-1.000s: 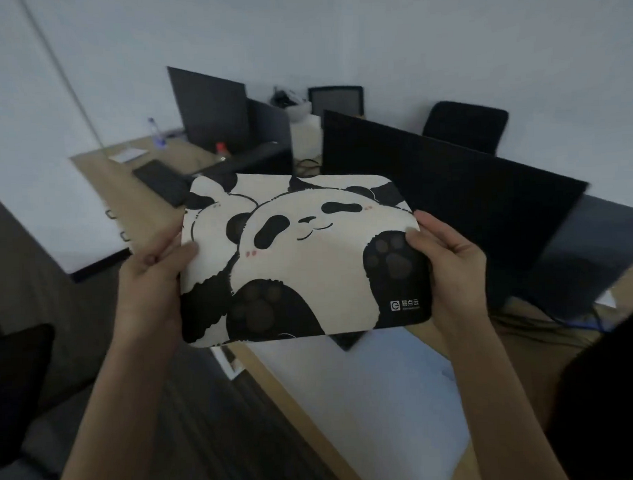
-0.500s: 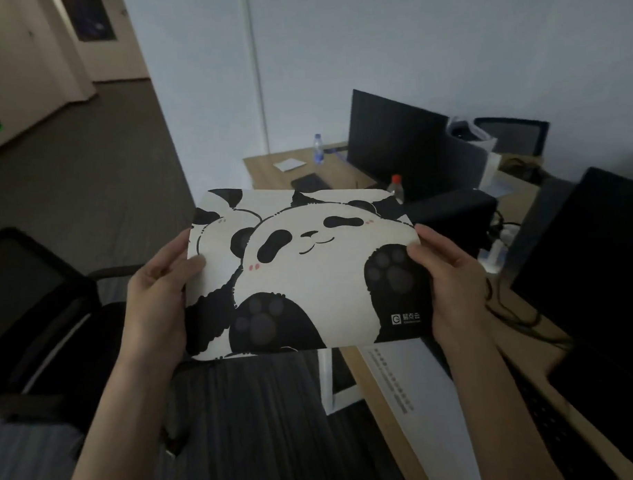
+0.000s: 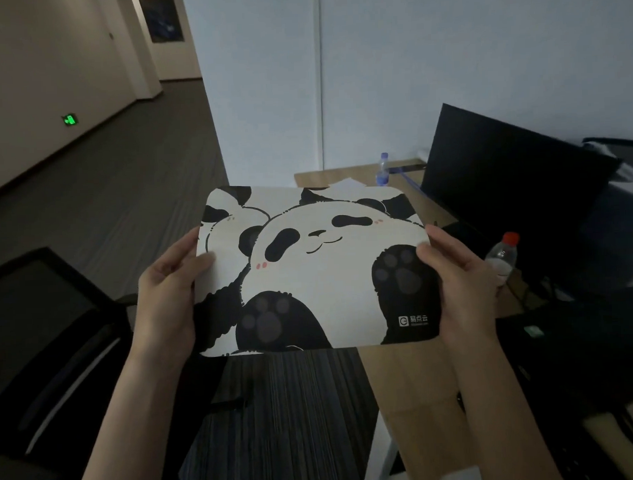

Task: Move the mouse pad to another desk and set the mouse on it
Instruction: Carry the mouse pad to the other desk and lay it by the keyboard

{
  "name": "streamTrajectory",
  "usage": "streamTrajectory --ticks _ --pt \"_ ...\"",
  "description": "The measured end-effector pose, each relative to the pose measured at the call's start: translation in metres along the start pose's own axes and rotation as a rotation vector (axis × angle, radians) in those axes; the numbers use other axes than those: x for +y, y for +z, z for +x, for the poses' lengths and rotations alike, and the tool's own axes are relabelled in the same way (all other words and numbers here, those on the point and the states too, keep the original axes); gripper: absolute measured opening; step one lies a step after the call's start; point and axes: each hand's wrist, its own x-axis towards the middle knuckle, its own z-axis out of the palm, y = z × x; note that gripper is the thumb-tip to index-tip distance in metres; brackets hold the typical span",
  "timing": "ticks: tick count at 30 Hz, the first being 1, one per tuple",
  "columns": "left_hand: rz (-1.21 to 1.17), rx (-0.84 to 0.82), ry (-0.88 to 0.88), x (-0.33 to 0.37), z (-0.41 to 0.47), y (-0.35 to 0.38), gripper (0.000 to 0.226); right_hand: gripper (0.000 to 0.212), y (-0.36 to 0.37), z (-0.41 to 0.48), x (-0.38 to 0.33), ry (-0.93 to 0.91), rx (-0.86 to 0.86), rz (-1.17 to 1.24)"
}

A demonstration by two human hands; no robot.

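Gripping mouse pad (image 3: 319,272) by side edges: left hand (image 3: 166,295), right hand (image 3: 460,288).

panda-print mouse pad (image 3: 319,272), held level, midair

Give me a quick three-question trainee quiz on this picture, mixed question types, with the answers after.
1. True or false: both hands hold the rectangular cream-and-black panda-print mouse pad in the air.
2. Which cap colour has the clear plastic bottle beside the right hand? A red, B green, C yellow.
3. Fill in: the left hand grips the pad's ___ edge.

Key: 1 true; 2 A; 3 left.
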Motion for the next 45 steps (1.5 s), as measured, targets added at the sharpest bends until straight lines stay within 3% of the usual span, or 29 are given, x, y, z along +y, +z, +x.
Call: streamTrajectory --ticks 10,16,20,29,37,45 --pt "0.025 -0.186 -0.076 -0.069 0.187 0.047 0.035 0.029 0.045 0.134 0.062 -0.095 0.160 -0.107" --pt "0.037 -0.418 -0.136 -0.099 0.308 0.112 0.035 0.029 0.064 0.205 0.087 -0.115 0.360 -0.051" --pt "0.058 -0.601 -0.185 -0.117 0.356 0.164 0.037 0.026 0.060 0.228 0.092 -0.153 0.579 -0.018" --pt "0.065 -0.967 -0.378 -0.195 0.352 0.269 0.034 0.028 0.008 0.205 0.099 -0.203 1.022 -0.056" --pt "0.124 -1.101 -0.533 -0.277 0.294 0.306 0.037 0.031 -0.047 0.162 0.132 -0.138 1.283 -0.163" --pt "0.263 -1.174 -0.678 -0.353 0.266 0.308 0.034 0.034 -0.074 0.136 0.200 -0.006 1.417 -0.225"
